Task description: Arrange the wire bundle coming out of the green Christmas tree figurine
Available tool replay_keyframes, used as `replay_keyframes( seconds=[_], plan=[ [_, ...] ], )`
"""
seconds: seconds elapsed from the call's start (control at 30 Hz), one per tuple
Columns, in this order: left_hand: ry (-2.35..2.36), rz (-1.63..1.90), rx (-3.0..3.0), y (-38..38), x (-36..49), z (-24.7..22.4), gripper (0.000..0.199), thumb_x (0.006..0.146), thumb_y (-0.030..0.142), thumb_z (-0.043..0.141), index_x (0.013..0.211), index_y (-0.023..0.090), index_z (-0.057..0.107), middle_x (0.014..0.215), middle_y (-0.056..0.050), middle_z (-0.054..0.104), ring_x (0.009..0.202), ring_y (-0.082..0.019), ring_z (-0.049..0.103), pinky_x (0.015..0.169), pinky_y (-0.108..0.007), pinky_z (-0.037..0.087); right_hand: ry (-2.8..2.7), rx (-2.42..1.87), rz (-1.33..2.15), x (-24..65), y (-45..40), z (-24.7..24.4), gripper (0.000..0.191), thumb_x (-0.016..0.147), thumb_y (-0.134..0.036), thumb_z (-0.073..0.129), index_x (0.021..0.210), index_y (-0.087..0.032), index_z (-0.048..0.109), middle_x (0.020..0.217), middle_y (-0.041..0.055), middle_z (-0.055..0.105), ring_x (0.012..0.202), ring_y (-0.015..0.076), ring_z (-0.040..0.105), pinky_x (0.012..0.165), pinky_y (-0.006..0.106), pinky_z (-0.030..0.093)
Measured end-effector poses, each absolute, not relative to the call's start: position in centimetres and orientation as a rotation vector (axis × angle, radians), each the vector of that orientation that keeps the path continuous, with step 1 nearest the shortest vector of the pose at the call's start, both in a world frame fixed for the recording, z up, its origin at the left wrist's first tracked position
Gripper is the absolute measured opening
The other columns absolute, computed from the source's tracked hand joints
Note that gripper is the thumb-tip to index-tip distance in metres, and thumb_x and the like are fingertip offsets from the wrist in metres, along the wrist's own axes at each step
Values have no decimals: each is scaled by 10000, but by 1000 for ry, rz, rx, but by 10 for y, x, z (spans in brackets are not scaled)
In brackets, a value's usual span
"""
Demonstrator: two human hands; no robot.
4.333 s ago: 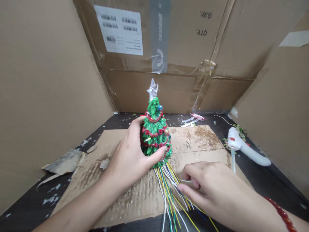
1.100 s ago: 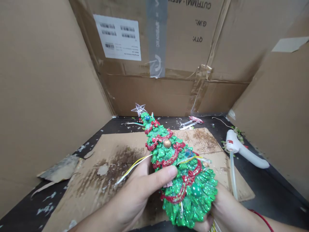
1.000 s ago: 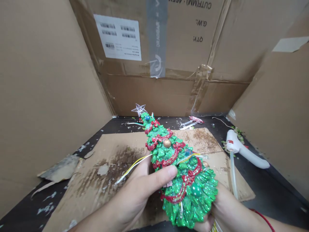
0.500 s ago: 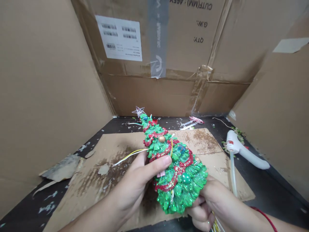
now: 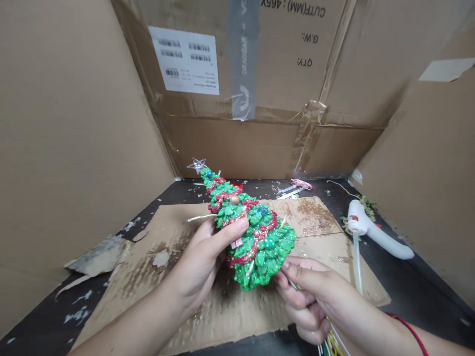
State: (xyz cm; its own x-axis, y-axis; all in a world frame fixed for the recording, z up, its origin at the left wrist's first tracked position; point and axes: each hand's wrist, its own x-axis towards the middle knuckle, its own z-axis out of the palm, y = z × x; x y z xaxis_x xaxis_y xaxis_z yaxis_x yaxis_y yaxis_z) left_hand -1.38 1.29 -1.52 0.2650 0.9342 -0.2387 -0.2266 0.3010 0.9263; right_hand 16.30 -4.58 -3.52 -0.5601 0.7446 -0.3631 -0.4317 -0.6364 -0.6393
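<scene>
A glittery green Christmas tree figurine with red garlands, small baubles and a clear star at its tip leans up to the left. My left hand is wrapped round its middle, thumb across the front. Short wire ends poke out of the tree, one white wire sticking out to the left. Below the base, my right hand is closed on a bundle of thin white, yellow and green wires. The underside of the tree is hidden from view.
Under the hands lies a stained cardboard sheet on a dark table. A white glue gun with a glue stick lies at right. Red-and-white string is at the back, torn paper at left. Cardboard walls enclose the table.
The tree has shifted left and slightly up with my left hand. The wire at its left side sticks out less. My right hand has moved a little left, its fingers showing more.
</scene>
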Motion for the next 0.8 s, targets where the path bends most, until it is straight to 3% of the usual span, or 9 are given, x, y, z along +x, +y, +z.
replay_keyframes(
  seconds=[0.3,0.53,0.67,0.8],
  plan=[
    [1012,1016,932,19,-18,-8,411,802,370,605,1191,243,562,1260,-7,604,1137,-197,592,910,-285,538,-705,-861,2166,166,-46,-33,409,855,-495,626,788,-168,389,586,-81,214,438,27,104,406,170,75],
    [1069,1077,1004,20,-19,-4,508,789,361,625,1257,216,490,1254,-38,598,1169,-214,566,955,-297,517,-811,-923,2136,170,-43,-36,348,931,-460,528,805,-166,389,613,-71,219,471,38,126,431,175,96],
    [1092,1086,1084,22,-21,-1,437,793,369,620,1196,245,506,1266,1,585,1161,-190,563,986,-289,498,-858,-958,2150,171,-39,-37,342,921,-489,530,846,-173,421,609,-74,243,460,38,127,420,174,104],
    [1155,1100,1177,24,-20,3,428,775,399,634,1145,215,522,1237,-30,594,1127,-220,575,983,-326,478,-1088,-1108,2080,174,-36,-35,353,922,-527,489,864,-185,430,612,-72,270,447,49,150,408,193,136]
  ],
)
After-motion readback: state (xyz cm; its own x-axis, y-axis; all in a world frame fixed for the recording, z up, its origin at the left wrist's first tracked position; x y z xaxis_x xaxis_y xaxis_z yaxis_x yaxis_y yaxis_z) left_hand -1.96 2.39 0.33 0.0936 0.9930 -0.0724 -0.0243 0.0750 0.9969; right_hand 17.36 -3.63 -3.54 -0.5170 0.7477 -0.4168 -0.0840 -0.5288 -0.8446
